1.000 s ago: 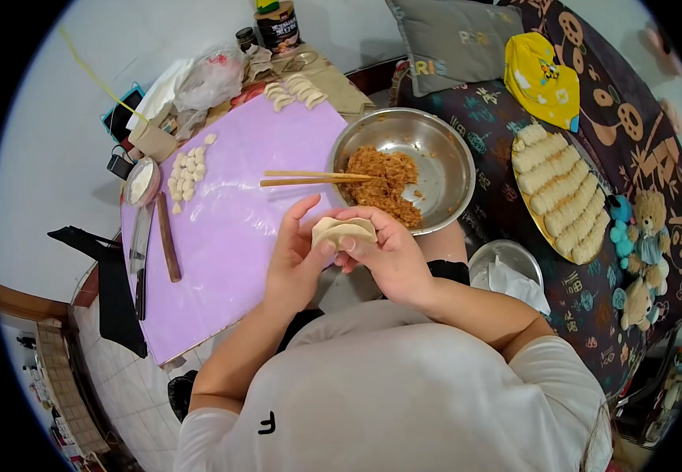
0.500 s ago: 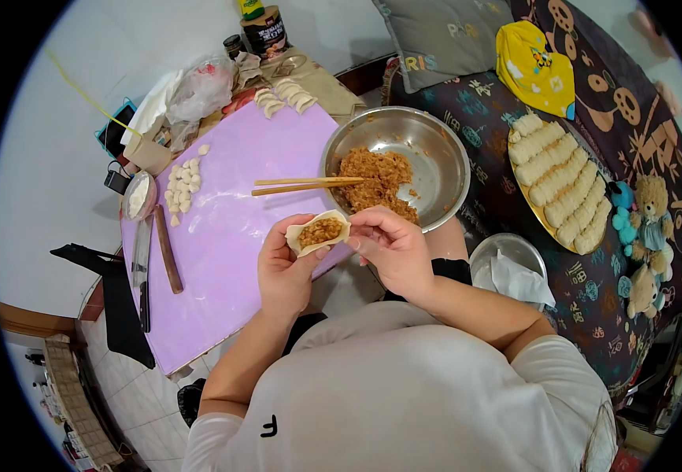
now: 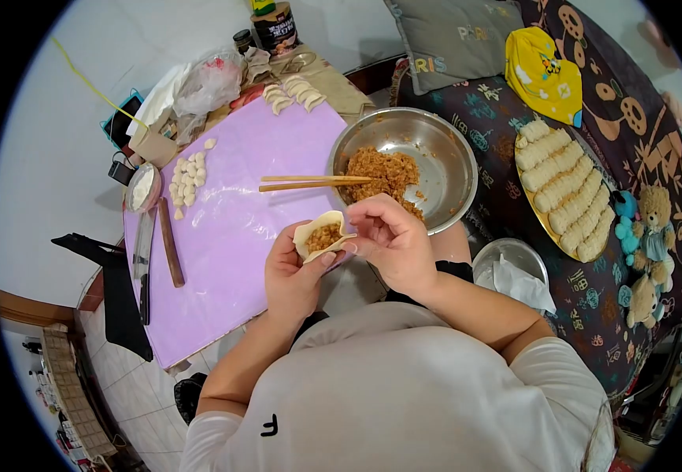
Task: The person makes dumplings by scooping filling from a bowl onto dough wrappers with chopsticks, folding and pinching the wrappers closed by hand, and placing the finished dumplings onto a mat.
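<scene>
A dumpling wrapper [image 3: 303,234] with brown filling [image 3: 324,237] in its middle lies cupped in my left hand [image 3: 292,275], its top still spread open. My right hand [image 3: 398,245] pinches the wrapper's right edge between thumb and forefinger, the other fingers curled. Just beyond my hands stands a steel bowl [image 3: 451,169] holding a mound of minced filling [image 3: 380,171]. A pair of chopsticks [image 3: 301,184] rests with its tips in that filling and its handles out over the purple mat [image 3: 223,259].
Small dough pieces [image 3: 189,179], a rolling pin [image 3: 170,244], a knife [image 3: 145,259] and a flour bowl [image 3: 143,187] are at the mat's left. Finished dumplings [image 3: 305,93] sit at its far edge. A tray of dumplings [image 3: 565,189] and a metal basin [image 3: 511,267] are on the right.
My right fingers have closed on the wrapper's right edge, drawing it into a point. The wrapper has tilted a little in my left hand. The whole view has shifted slightly.
</scene>
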Available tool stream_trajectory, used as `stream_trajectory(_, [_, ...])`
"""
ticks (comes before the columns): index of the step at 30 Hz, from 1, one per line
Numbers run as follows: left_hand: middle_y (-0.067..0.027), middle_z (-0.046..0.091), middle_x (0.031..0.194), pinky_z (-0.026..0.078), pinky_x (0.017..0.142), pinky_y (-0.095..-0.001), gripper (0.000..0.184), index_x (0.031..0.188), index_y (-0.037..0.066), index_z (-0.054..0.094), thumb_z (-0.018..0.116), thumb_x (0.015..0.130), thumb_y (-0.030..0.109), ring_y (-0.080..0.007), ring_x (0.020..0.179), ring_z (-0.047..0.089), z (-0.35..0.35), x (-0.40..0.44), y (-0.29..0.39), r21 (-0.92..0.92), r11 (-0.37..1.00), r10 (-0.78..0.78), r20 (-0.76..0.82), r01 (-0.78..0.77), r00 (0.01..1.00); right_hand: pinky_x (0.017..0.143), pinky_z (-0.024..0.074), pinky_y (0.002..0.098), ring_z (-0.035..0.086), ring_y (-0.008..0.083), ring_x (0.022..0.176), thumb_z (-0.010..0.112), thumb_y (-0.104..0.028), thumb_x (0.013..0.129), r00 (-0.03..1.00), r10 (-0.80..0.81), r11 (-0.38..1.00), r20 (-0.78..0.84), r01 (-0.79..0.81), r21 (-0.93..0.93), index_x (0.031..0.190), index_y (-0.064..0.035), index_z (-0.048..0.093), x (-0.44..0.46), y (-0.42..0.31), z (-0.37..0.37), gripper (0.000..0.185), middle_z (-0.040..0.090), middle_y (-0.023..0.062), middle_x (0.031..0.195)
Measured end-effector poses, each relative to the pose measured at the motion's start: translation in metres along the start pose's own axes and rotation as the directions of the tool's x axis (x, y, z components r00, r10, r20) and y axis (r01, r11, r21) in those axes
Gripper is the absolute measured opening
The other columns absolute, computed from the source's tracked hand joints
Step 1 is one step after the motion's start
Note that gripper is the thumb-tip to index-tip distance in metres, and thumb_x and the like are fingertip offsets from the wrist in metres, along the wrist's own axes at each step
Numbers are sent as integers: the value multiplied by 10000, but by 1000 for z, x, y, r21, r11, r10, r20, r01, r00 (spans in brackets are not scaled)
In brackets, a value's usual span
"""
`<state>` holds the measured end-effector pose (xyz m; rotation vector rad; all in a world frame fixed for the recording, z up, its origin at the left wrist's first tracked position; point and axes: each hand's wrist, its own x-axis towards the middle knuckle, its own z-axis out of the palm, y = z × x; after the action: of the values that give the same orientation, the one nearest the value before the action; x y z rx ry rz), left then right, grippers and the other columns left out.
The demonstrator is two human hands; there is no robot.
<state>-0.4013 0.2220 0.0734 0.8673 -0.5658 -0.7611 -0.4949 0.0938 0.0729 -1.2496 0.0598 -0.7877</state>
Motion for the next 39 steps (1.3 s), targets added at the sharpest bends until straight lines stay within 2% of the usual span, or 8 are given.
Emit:
stream_trajectory(2, [-123,593,1131,534,878,-344,385,1195,-13,470,605,837,-54,-202,1043,597,0,0,2,12,1000,-9,21,8,1000,637,427,213,513,83,750,680,58,772,999,52,992,5,-52,115,976,-16,626,2,-5,4,224,521,36,949])
stream_trajectory(11, [-115,597,1128,528,873,-322,372,1202,-24,485,607,851,-33,-183,1028,601,1,-5,8,87,995,-55,69,49,996,635,444,255,554,145,738,717,27,732,969,-209,887,131,244,-392,874,-25,647,-1,-14,-7,167,576,59,860])
stream_trajectory(17, [-103,600,1131,481,916,-299,397,1230,-34,472,574,848,-70,-162,1039,588,-3,1,25,320,947,-71,119,29,990,651,455,265,558,165,753,734,3,713,980,-178,939,90,196,-283,888,-42,651,3,-15,1,199,574,68,899])
stream_trajectory(21, [-80,614,1104,479,894,-279,409,1229,-27,490,558,831,-94,-146,1024,593,5,2,31,347,938,-78,139,25,987,669,458,275,558,169,771,727,-2,717,946,-224,832,233,311,-460,897,-45,654,5,-23,-3,198,572,62,908])
stream_trajectory(27, [-66,621,1088,488,849,-261,373,1198,-6,539,578,834,-75,-132,975,609,6,1,44,698,705,-90,262,-125,961,666,457,279,564,184,758,716,-4,716,951,-221,827,214,299,-476,837,-47,665,5,-27,-1,139,577,57,867])
stream_trajectory(30, [-68,617,1090,481,861,-259,372,1206,-10,529,580,842,-64,-129,980,599,8,2,48,712,690,-103,274,-130,956,652,457,278,566,178,755,709,2,717,965,-193,867,178,253,-429,835,-43,661,3,-28,0,134,578,56,851])
stream_trajectory(33, [-74,612,1096,471,873,-253,384,1212,-15,521,577,836,-68,-123,997,585,13,1,39,370,925,-141,118,89,983,638,457,278,561,169,756,710,-3,719,941,-266,818,210,335,-467,852,-43,657,-1,-20,-6,148,576,52,844])
stream_trajectory(39, [-62,616,1080,469,858,-242,371,1211,-6,527,573,846,-55,-106,993,577,13,4,47,399,895,-255,89,200,963,640,445,289,541,185,760,750,-30,688,957,-201,827,209,280,-487,864,-61,671,3,-28,0,195,563,43,829])
